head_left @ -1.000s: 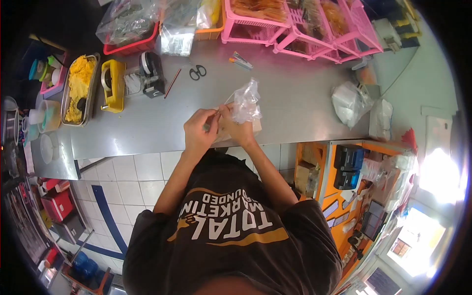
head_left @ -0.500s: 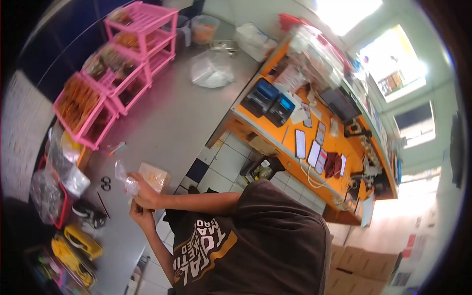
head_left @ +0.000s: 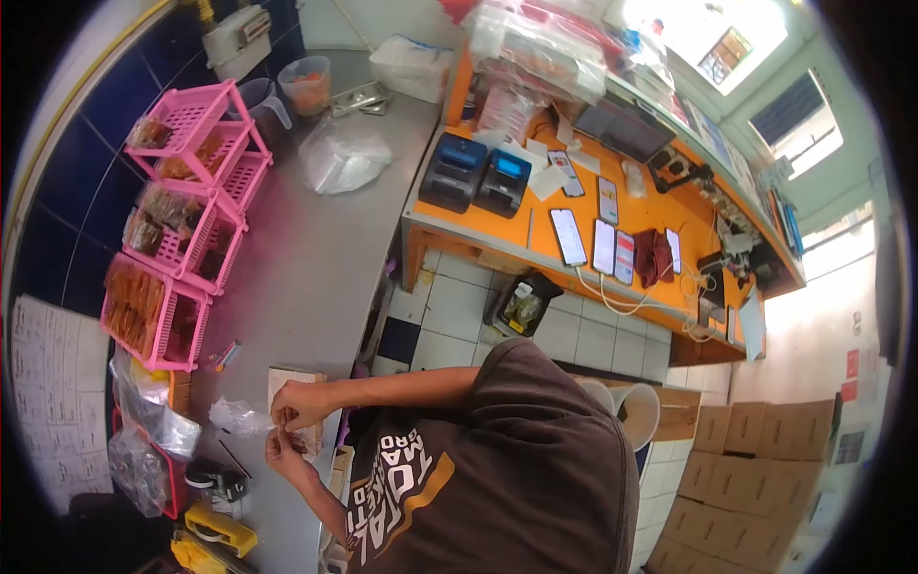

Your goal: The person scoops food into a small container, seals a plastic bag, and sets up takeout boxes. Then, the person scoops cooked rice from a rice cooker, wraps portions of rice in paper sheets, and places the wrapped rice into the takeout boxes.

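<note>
A clear plastic bag (head_left: 239, 418) spreads out over the steel counter on the far side of my hands. My right hand (head_left: 301, 404) is closed, its fingers pinching the bag's gathered end. Close against it, my left hand (head_left: 289, 453) is also pinched, its fingertips meeting the same plastic. Part of the clear film shows beside the left fingers; the exact grip is hidden. Under and beside my right forearm lies a pale, flat, square pack (head_left: 296, 376), partly covered by the hand.
Pink stacked baskets (head_left: 191, 215) with bagged food stand along the wall. Pens (head_left: 228, 355), a black tape dispenser (head_left: 215, 478) and a yellow one (head_left: 220, 528) lie on the steel counter (head_left: 316, 258). To my right, an orange desk (head_left: 535, 225) holds printers (head_left: 453, 170) and several phones.
My view has turned and shifted. The bag, upright above my right fist before, now lies spread beyond my hands. My fingertips have come together at its gathered end.
</note>
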